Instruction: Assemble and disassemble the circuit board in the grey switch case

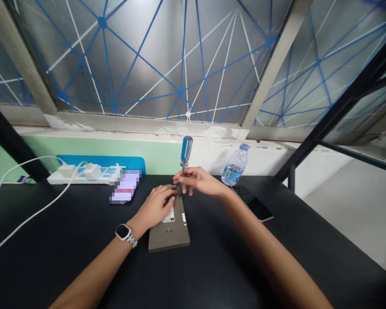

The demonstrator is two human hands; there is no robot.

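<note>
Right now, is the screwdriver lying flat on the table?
No, the screwdriver stands nearly upright, with the right hand at its shaft.

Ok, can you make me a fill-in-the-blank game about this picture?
1. The right hand has its fingers at the shaft of a blue-handled ____.
2. The hand lying on the flat brownish device is the ____ one.
3. Strapped around one wrist is a ____ with a dark face.
4. The cap on the bottle is ____.

Missing words: screwdriver; left; watch; blue.
</note>
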